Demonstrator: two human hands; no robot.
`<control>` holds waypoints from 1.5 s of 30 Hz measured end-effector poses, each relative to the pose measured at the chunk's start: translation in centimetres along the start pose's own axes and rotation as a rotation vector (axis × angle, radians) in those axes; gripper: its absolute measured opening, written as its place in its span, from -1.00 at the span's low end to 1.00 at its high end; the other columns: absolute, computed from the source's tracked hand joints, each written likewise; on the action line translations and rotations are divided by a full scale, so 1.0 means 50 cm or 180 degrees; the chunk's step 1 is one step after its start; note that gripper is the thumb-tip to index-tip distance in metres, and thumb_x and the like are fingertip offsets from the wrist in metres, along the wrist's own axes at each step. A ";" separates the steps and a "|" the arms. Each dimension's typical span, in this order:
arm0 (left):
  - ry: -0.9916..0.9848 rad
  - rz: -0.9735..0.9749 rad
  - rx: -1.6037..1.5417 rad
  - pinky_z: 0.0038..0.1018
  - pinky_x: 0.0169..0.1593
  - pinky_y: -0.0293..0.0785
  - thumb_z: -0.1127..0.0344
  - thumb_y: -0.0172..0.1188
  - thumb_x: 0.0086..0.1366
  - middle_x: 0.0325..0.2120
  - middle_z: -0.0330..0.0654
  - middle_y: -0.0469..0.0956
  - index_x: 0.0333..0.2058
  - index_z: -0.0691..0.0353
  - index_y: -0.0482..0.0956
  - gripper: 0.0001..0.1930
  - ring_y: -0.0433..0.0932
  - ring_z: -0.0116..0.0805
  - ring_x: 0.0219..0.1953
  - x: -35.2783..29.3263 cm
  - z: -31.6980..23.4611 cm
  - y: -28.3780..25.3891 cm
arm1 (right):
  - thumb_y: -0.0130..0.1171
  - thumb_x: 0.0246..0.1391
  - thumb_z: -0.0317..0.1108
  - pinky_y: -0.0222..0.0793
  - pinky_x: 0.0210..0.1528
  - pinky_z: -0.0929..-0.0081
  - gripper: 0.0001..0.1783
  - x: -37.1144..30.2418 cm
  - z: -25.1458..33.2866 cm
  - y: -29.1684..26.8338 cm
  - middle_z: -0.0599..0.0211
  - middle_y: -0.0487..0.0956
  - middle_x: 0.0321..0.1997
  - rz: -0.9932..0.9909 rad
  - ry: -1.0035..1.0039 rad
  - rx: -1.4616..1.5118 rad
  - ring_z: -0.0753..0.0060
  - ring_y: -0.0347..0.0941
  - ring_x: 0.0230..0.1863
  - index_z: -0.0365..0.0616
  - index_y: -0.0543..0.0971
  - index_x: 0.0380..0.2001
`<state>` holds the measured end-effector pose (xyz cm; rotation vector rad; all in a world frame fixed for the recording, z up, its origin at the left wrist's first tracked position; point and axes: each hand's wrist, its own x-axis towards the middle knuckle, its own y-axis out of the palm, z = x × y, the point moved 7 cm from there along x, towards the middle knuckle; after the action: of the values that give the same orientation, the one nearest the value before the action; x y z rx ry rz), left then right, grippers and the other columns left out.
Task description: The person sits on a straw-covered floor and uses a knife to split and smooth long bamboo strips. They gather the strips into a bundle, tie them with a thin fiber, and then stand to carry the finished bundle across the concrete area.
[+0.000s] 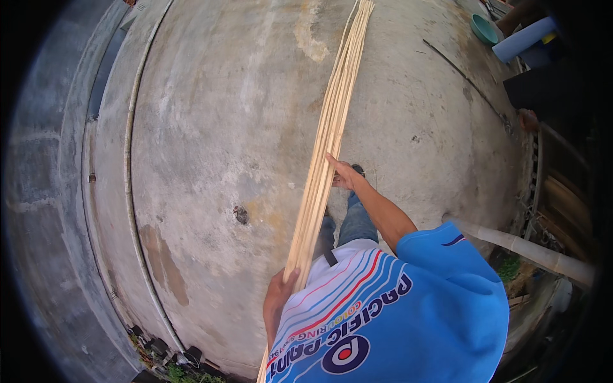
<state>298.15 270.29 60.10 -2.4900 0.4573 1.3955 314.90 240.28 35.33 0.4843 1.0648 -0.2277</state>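
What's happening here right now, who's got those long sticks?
A person standing on a stained concrete floor holds a bundle of long thin pale wooden strips with both hands. The left hand grips the bundle near the waist; the right hand steadies it farther forward. The strips run out ahead, away from the body.

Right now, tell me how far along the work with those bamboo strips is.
Done: the bamboo strips are gathered into one long bundle. In hand: left hand grips it near the body, right hand steadies it farther out, above the concrete floor. Left: the bundle is not yet set down.
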 end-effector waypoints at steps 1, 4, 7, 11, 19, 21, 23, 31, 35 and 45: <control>-0.0118 0.0008 -0.0017 -0.42 -0.08 0.50 0.00 0.17 0.42 -0.23 -0.06 0.68 0.10 0.36 0.57 -0.48 0.60 -0.41 -0.23 0.000 0.000 -0.002 | 0.17 0.29 0.10 0.52 0.12 0.16 -0.30 0.025 -0.009 -0.001 0.03 0.57 0.07 -0.0135 -0.0282 -0.0174 0.16 0.56 0.06 -0.31 0.41 0.19; -0.0287 0.0014 0.0099 -0.44 -0.09 0.50 0.03 0.19 0.42 -0.25 -0.10 0.69 0.06 0.39 0.59 -0.50 0.59 -0.45 -0.25 0.004 0.012 -0.022 | 0.17 0.32 -0.03 0.53 0.13 0.13 -0.39 0.044 -0.012 0.020 0.06 0.58 0.08 -0.0232 -0.0827 -0.0273 0.18 0.56 0.07 -0.31 0.41 0.20; -0.0116 -0.0113 0.0374 -0.45 -0.11 0.50 0.03 0.20 0.42 -0.27 -0.10 0.69 0.01 0.43 0.62 -0.51 0.59 -0.46 -0.26 0.013 0.067 -0.045 | 0.14 0.36 -0.16 0.56 0.07 0.21 -0.49 -0.042 0.005 0.053 0.13 0.60 0.06 0.0065 -0.0724 0.0009 0.20 0.58 0.05 -0.30 0.41 0.21; 0.0023 -0.0402 0.0232 -0.46 -0.12 0.50 0.01 0.18 0.43 -0.27 -0.08 0.70 -0.01 0.43 0.63 -0.50 0.59 -0.46 -0.25 0.034 0.095 -0.056 | 0.13 0.37 -0.16 0.59 0.05 0.24 -0.46 -0.003 -0.007 0.033 0.10 0.58 0.09 -0.0136 -0.0725 0.0292 0.18 0.57 0.09 -0.33 0.37 0.22; -0.0186 -0.0366 0.0272 -0.39 -0.07 0.50 -0.03 0.09 0.45 -0.26 0.04 0.69 0.03 0.41 0.60 -0.46 0.64 -0.28 -0.22 0.029 0.031 -0.015 | 0.25 0.23 0.11 0.55 0.13 0.05 -0.26 -0.059 -0.149 0.073 0.08 0.50 0.16 0.0413 0.0122 0.1318 0.09 0.54 0.12 -0.21 0.35 0.24; -0.0057 -0.0500 0.0563 -0.34 -0.03 0.49 -0.05 0.08 0.44 -0.26 0.09 0.69 0.02 0.41 0.60 -0.45 0.66 -0.19 -0.21 0.061 0.069 -0.032 | 0.24 0.23 0.12 0.55 0.11 0.08 -0.33 -0.103 -0.199 0.113 0.14 0.57 0.06 0.0442 0.0275 0.1333 0.13 0.57 0.05 -0.18 0.43 0.17; -0.0075 -0.0575 0.0624 -0.30 -0.01 0.48 -0.07 0.08 0.43 -0.25 0.13 0.68 0.02 0.40 0.60 -0.44 0.66 -0.13 -0.18 0.072 0.078 -0.039 | 0.26 0.23 0.10 0.56 0.10 0.09 -0.38 -0.125 -0.240 0.154 0.16 0.60 0.01 0.0644 0.0254 0.1313 0.15 0.59 0.01 -0.18 0.48 0.12; 0.0293 -0.0817 0.0794 -0.23 0.01 0.48 -0.11 0.08 0.40 -0.22 0.20 0.66 -0.01 0.38 0.62 -0.43 0.66 0.02 -0.13 0.061 0.100 -0.085 | 0.34 0.17 -0.02 0.51 0.14 0.06 -0.35 -0.136 -0.270 0.182 0.02 0.53 0.12 0.0133 -0.0314 0.0867 0.04 0.54 0.09 -0.30 0.44 0.13; 0.0483 -0.0825 0.0807 -0.20 0.01 0.48 -0.08 0.08 0.41 -0.23 0.22 0.65 -0.03 0.33 0.63 -0.47 0.65 0.10 -0.13 0.043 0.088 -0.071 | 0.38 0.10 0.00 0.18 0.36 -0.13 -0.32 -0.224 -0.100 0.120 -0.15 0.29 0.34 -0.2054 -0.1834 -0.1666 -0.13 0.17 0.40 -0.18 0.47 0.17; 0.0764 -0.1008 0.1298 -0.24 -0.01 0.47 -0.06 0.10 0.42 -0.23 0.21 0.67 -0.06 0.36 0.65 -0.49 0.66 0.00 -0.18 0.053 0.094 -0.009 | 0.25 0.19 -0.22 0.07 0.38 0.07 -0.82 -0.088 0.016 0.110 0.05 0.41 0.19 -0.1128 -0.2933 -0.3671 -0.04 0.21 0.34 -0.09 0.61 -0.26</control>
<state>295.99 272.03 55.46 -2.2720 0.3325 0.7968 315.69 244.47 41.02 -0.8091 0.2284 -0.0905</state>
